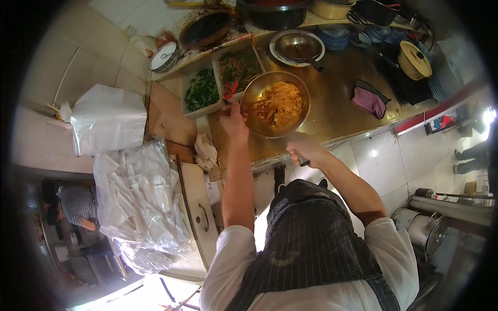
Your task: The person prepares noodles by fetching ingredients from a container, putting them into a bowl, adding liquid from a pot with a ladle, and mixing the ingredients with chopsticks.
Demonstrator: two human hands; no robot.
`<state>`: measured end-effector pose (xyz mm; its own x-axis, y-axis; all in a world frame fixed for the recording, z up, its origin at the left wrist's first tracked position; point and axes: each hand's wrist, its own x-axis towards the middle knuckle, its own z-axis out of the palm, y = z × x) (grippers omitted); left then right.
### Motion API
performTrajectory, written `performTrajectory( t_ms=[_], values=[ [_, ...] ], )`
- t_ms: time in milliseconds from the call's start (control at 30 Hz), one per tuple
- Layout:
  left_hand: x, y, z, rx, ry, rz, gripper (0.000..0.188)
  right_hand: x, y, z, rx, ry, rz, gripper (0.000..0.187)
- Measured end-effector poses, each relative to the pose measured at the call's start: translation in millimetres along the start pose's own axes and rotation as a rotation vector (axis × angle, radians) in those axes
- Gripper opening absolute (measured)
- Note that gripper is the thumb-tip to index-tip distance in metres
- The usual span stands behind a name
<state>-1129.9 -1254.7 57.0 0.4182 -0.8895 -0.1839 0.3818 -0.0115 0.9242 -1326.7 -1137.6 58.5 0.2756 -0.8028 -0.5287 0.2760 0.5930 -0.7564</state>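
Note:
A round metal bowl holds a heap of orange-brown sauced noodles near the front of the counter. My left hand is closed at the bowl's left rim, fingers pinched together; what they hold, if anything, I cannot make out. Close to the bowl's lower right edge, my right hand wraps round a dark handle, its end poking out below the fist. Whether this handle joins the bowl is hidden. Left of the bowl stand a tub of chopped greens and a second tub with a red-handled utensil.
Behind sits a metal basin with a dark-handled utensil. A purple-and-black cloth mitt lies to the right, near a yellow pot and stacked plates. Plastic bags pile up at left. Another person is at far left.

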Motion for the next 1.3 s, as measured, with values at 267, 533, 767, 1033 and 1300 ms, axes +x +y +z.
performTrajectory(
  t_ms=[267, 533, 767, 1033, 1300],
  values=[
    [-36.2, 55.0, 54.4, 0.641, -0.381, 0.633, 0.02, -0.3, -11.1, -12.3, -0.025, 0.041, 0.002, 0.018],
    [4.5, 23.8, 2.2, 0.315, -0.223, 0.377, 0.018, 0.9, -3.5, -7.2, 0.004, -0.033, 0.034, 0.027],
    [10.6, 6.2, -12.0, 0.216, 0.048, 0.198, 0.019, -1.6, 2.5, -17.9, -0.091, 0.039, 0.01, 0.029],
    [-14.5, 21.4, 30.2, 0.158, -0.214, 0.321, 0.021, -4.3, -3.2, -26.4, -0.051, 0.025, -0.039, 0.018],
    [7.2, 41.2, 14.0, 0.475, -0.248, 0.406, 0.016, -13.6, -12.5, -25.1, 0.001, 0.013, 0.008, 0.027]
  ],
)
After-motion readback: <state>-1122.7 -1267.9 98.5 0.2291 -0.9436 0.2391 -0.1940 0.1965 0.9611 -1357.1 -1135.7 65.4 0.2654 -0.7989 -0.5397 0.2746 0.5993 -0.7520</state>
